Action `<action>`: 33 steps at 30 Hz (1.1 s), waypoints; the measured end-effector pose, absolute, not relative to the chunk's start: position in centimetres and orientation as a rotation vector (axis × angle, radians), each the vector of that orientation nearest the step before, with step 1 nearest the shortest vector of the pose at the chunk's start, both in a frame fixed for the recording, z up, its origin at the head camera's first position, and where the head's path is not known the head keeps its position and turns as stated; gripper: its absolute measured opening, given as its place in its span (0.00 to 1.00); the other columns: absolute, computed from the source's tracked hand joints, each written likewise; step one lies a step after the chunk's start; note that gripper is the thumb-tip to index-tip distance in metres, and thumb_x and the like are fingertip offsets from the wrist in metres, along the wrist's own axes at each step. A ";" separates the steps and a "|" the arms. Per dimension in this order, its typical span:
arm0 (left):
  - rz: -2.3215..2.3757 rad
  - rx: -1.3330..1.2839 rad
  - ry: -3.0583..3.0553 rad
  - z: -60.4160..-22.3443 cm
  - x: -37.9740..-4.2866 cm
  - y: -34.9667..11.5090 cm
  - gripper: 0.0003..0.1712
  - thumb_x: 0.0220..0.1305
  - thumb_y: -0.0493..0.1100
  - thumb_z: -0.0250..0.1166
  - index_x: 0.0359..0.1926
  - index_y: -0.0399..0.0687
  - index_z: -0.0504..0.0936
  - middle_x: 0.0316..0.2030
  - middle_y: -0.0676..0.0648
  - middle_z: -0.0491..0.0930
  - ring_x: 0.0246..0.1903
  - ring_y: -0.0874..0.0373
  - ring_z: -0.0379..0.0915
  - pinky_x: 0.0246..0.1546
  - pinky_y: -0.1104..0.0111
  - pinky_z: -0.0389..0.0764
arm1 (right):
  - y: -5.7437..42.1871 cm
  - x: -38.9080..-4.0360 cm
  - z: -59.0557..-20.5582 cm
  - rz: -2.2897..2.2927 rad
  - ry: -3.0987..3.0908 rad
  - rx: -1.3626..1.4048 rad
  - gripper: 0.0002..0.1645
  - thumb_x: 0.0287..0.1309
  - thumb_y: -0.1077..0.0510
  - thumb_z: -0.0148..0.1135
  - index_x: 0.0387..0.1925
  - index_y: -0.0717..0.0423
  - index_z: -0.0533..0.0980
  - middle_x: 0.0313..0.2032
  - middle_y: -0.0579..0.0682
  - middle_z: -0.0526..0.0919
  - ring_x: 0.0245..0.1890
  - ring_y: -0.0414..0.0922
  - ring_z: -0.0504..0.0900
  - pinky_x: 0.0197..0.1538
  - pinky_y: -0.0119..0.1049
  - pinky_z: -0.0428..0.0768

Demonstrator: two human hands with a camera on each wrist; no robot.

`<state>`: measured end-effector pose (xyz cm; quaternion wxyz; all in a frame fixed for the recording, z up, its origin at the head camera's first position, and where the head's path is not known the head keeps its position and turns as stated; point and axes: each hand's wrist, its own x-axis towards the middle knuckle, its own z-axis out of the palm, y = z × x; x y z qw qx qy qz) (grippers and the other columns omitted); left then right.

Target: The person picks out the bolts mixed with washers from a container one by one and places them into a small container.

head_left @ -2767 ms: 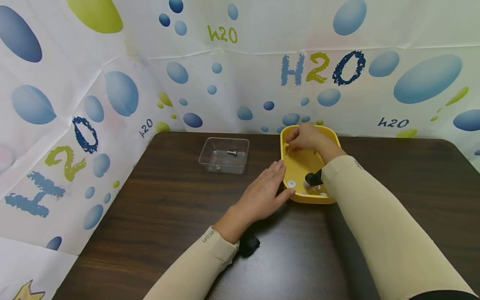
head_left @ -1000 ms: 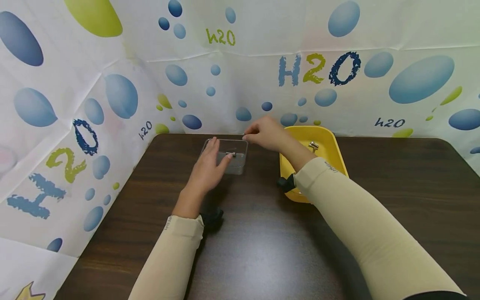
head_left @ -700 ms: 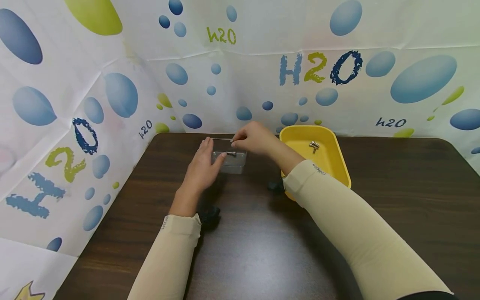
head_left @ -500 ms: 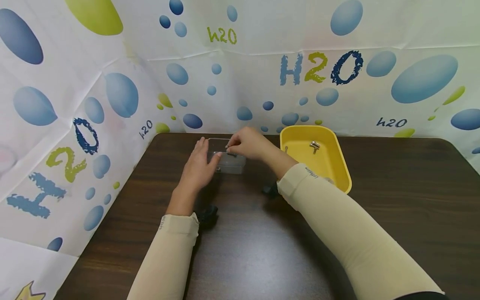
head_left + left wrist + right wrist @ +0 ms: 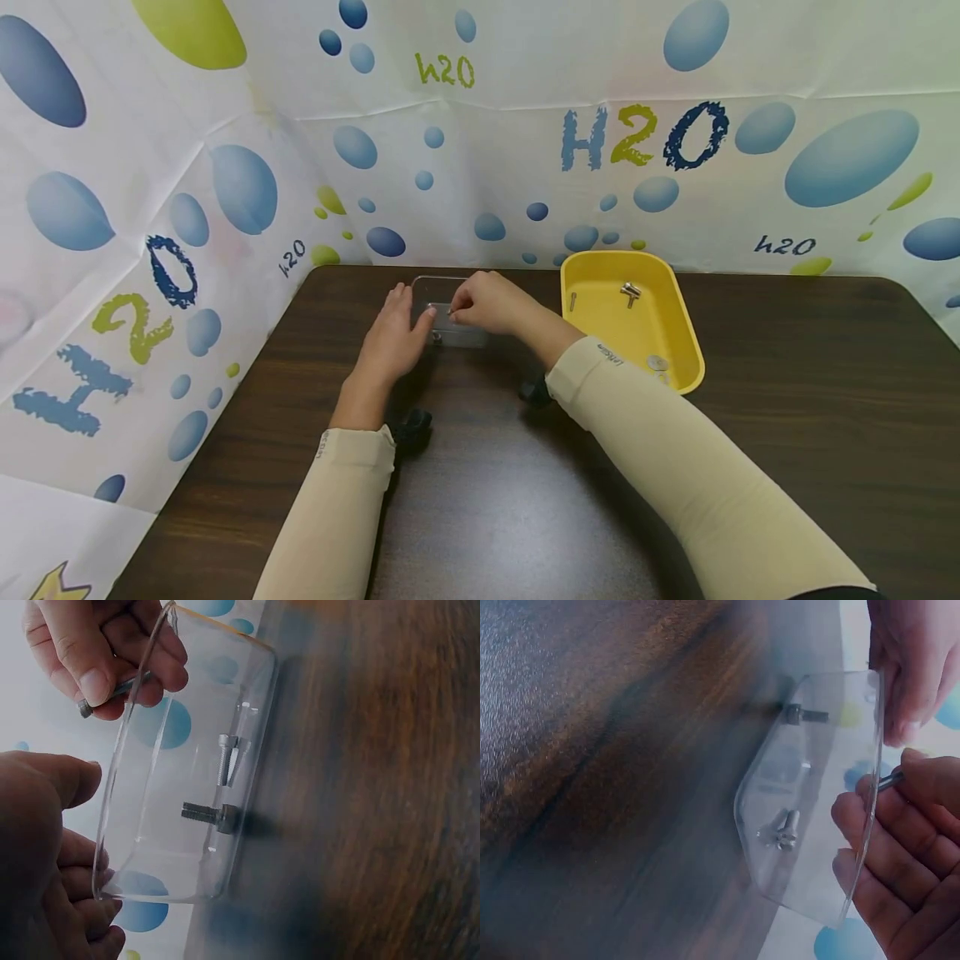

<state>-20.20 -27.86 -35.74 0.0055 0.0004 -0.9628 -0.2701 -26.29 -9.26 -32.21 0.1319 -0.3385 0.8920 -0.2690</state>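
My right hand point(image 5: 491, 304) pinches a small metal screw point(image 5: 112, 696) between thumb and fingertips, at the rim of a clear plastic box point(image 5: 467, 337). In the left wrist view the screw lies tilted, its head beyond the fingertips. My left hand point(image 5: 390, 333) is at the box's left side, fingers extended along the wall and thumb apart near the front rim. Inside the box, a dark thick bolt point(image 5: 212, 814) stands on its head and a thinner silver screw point(image 5: 225, 759) is propped near the wall. The right wrist view shows the dark bolt point(image 5: 806, 715) too.
A yellow tray point(image 5: 611, 321) stands right of the box, under the right forearm. It holds a thin screw point(image 5: 572, 302), shiny bolts point(image 5: 631, 292) and washers point(image 5: 657, 363). A printed white sheet point(image 5: 510, 150) rises behind the dark wooden table point(image 5: 487, 517).
Earlier, my right hand was inside the yellow tray and my left hand touched its edge. Both have moved left to the clear box, and the right hand has lowered with the screw.
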 end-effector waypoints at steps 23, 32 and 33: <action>-0.837 0.027 -3.066 -36.1 -20.2 -27.7 0.40 0.77 0.54 0.45 0.77 0.35 0.45 0.78 0.38 0.40 0.77 0.45 0.34 0.75 0.49 0.45 | -9.8 -25.9 -32.5 -0.705 2.573 -0.923 0.09 0.66 0.55 0.63 0.41 0.52 0.86 0.36 0.46 0.85 0.36 0.43 0.80 0.45 0.33 0.82; -0.844 0.033 -3.065 -36.0 -20.1 -27.7 0.40 0.77 0.55 0.44 0.77 0.35 0.44 0.78 0.39 0.39 0.78 0.46 0.33 0.75 0.49 0.45 | -9.7 -25.9 -32.5 -0.715 2.579 -0.940 0.08 0.65 0.55 0.63 0.39 0.51 0.86 0.35 0.45 0.85 0.35 0.43 0.80 0.43 0.33 0.82; -0.846 0.032 -3.066 -36.0 -20.1 -27.7 0.40 0.77 0.55 0.44 0.77 0.35 0.44 0.78 0.39 0.39 0.78 0.47 0.33 0.75 0.49 0.44 | -9.7 -25.9 -32.5 -0.715 2.580 -0.939 0.08 0.65 0.55 0.63 0.39 0.51 0.86 0.35 0.45 0.85 0.35 0.43 0.80 0.43 0.33 0.82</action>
